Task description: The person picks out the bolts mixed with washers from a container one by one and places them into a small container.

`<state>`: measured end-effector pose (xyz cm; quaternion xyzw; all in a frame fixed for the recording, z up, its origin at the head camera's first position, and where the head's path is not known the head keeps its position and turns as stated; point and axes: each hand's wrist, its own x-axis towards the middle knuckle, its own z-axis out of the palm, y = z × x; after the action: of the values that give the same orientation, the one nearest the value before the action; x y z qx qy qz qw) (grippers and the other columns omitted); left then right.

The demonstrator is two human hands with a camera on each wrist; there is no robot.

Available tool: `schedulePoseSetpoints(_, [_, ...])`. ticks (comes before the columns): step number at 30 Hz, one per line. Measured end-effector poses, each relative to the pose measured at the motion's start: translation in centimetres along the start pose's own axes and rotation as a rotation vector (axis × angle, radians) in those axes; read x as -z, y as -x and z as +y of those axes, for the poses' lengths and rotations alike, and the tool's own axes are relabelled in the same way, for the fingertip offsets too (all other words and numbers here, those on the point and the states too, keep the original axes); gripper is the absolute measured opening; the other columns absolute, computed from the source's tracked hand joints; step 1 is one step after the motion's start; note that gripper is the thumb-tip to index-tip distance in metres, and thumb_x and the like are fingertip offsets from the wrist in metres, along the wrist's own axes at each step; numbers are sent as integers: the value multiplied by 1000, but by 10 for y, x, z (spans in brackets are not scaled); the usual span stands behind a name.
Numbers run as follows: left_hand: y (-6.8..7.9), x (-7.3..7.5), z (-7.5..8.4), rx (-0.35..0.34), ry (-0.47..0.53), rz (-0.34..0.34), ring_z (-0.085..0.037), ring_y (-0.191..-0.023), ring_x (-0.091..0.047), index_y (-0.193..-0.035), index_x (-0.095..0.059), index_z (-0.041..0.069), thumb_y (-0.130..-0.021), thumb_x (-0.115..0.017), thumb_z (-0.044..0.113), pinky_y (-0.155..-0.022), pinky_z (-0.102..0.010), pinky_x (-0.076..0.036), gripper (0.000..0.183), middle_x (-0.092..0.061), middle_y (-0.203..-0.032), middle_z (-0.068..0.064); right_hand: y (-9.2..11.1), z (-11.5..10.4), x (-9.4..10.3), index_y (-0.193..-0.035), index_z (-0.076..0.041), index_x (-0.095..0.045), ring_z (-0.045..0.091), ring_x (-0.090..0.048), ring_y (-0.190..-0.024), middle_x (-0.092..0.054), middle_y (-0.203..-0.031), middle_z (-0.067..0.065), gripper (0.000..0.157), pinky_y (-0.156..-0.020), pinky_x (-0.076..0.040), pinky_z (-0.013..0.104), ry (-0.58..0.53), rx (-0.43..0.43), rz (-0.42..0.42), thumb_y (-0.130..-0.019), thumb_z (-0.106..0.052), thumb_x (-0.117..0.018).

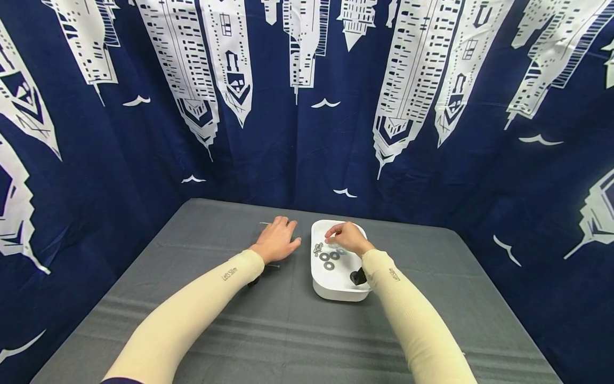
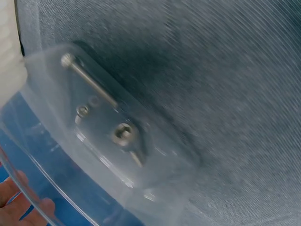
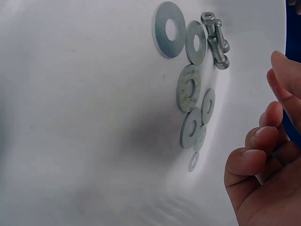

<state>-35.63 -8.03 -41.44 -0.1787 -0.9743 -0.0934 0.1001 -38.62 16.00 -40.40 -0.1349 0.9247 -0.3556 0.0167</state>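
Note:
My left hand [image 1: 278, 239], fingers spread and straight, hovers over a clear plastic container [image 2: 117, 193] left of the white tray. In the left wrist view that container holds a long socket-head bolt [image 2: 89, 80] and shorter bolts [image 2: 124, 135]; fingertips [image 2: 19, 207] show at the lower left. Over the white tray [image 1: 331, 293] is my right hand [image 1: 349, 238], fingers loosely bent, with nothing visible between them in the right wrist view. Flat metal washers [image 3: 188, 88] of several sizes lie on the tray's bottom beside a small cluster of bolts [image 3: 216, 41].
A grey cloth [image 1: 230, 325] covers the table. Behind it and at both sides hangs a dark blue curtain [image 1: 268, 149] with white building prints. A black wrist-camera mount [image 1: 357, 277] sits under the right wrist, over the tray's near right side.

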Motion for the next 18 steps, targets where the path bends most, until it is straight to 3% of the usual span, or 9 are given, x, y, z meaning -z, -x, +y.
schedulePoseSetpoints(18, [-7,-5,28,-56,18,-20,-30,-138,-43,-147,-49,7,-102,-51,42,-111,-47,-42,57,-51,-143,-16,2,19,-8,-94,-6,-79,13,-47,-71,-58,-72,-2,15,-62,-36,25,-41,-25,15,-81,-14,-81])
